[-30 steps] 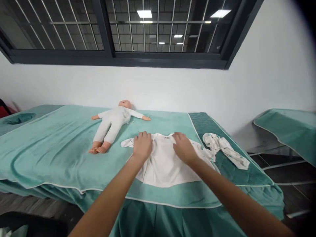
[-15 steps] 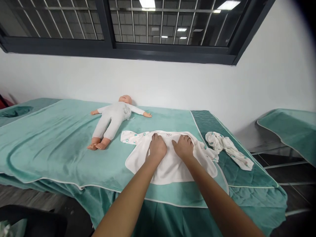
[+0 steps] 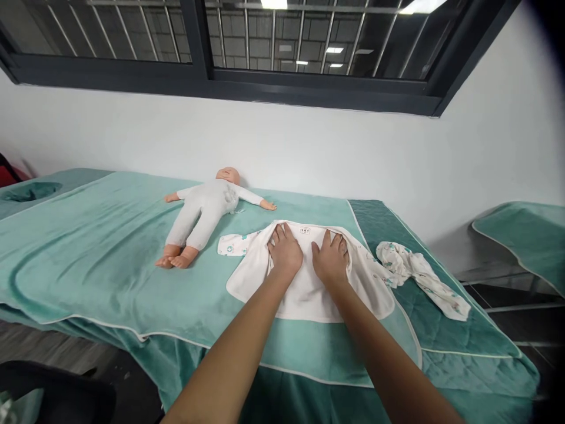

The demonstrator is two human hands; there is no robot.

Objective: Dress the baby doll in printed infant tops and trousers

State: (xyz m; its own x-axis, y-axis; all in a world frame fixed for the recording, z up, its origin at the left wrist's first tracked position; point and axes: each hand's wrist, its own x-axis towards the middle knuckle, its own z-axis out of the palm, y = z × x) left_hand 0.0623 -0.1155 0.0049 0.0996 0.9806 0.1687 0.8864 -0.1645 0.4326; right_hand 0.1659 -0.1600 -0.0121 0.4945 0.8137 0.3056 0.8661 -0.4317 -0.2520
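A white baby shirt [image 3: 304, 300] with a small printed teal pattern on its sleeves lies spread wide on the bed, its pale inner side facing up. My left hand [image 3: 286, 252] rests flat on the shirt's upper part with its fingers spread. To the right of the neck label [image 3: 305, 230], my right hand [image 3: 331, 257] presses on the cloth the same way, fingers apart and thumb out. A baby doll [image 3: 203, 206] with a white cloth body lies on its back beyond the shirt to the left, untouched by either hand.
A crumpled patterned baby garment [image 3: 424, 277] lies on the dark green quilted cover [image 3: 410, 318] at right. The light green sheet [image 3: 88, 253] covers most of the bed. Behind stands a white wall [image 3: 318, 147] under a barred window. A black chair [image 3: 57, 388] is at lower left.
The shirt's upper edge has shifted a little away from me, toward the wall. My fingers, more curled before, are now stretched out over the cloth. The view has shifted slightly.
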